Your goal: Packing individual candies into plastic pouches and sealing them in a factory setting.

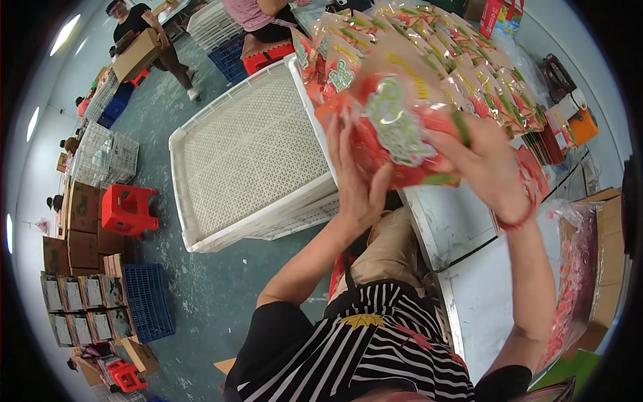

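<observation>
White table (469,295) with rows of red-and-green snack packets (469,60), beside stacked white perforated trays (248,154) on green floor (201,295).

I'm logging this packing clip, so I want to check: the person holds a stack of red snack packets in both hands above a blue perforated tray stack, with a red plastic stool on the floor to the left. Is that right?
Not quite. The head view shows the perforated tray stack is white, not blue. The rest holds: the left hand and right hand both grip the red snack packets, and a red plastic stool stands on the floor to the left.
</observation>
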Available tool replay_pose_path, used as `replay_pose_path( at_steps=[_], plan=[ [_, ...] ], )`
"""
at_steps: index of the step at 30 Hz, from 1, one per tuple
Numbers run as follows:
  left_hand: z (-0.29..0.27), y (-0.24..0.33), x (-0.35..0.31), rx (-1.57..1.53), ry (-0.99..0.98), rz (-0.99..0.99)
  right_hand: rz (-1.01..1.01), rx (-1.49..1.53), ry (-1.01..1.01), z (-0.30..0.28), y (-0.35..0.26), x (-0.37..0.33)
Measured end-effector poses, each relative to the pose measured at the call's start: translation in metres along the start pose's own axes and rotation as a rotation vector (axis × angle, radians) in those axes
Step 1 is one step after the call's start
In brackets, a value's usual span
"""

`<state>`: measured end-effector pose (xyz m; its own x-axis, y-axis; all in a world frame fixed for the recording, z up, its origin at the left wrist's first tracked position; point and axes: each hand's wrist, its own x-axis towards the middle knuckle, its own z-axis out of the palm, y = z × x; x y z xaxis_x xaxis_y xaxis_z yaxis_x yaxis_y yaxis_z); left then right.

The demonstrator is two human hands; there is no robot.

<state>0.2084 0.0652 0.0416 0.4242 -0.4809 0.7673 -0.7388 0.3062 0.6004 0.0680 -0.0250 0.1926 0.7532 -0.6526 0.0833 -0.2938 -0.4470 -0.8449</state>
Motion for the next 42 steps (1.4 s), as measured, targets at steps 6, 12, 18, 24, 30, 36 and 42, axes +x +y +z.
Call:
replay_pose_path(
  at_steps=[6,12,18,24,30,36,42],
  plan=[
    [0.012,-0.046,-0.017,-0.747,0.028,-0.764,-0.202,-0.450,-0.047,0.078,0.066,0.076],
    [0.026,-0.071,-0.026,-0.235,-0.047,-0.477,-0.168,-0.521,0.062,0.066,0.088,0.085],
    [0.016,-0.098,-0.025,-0.329,0.022,-0.494,-0.159,-0.435,0.486,0.038,0.095,-0.001],
    [0.035,-0.085,0.013,-0.079,-0.081,-0.396,0.366,-0.048,0.430,0.056,0.151,-0.047],
    [0.035,-0.085,0.003,0.090,-0.099,-0.408,0.340,-0.016,0.308,0.040,0.155,0.005],
    [0.050,-0.079,-0.002,0.191,-0.115,-0.383,0.007,-0.570,0.507,0.015,0.176,0.063],
    [0.036,-0.083,-0.001,0.125,-0.089,-0.392,0.289,0.016,0.340,0.032,0.166,0.034]
  ],
)
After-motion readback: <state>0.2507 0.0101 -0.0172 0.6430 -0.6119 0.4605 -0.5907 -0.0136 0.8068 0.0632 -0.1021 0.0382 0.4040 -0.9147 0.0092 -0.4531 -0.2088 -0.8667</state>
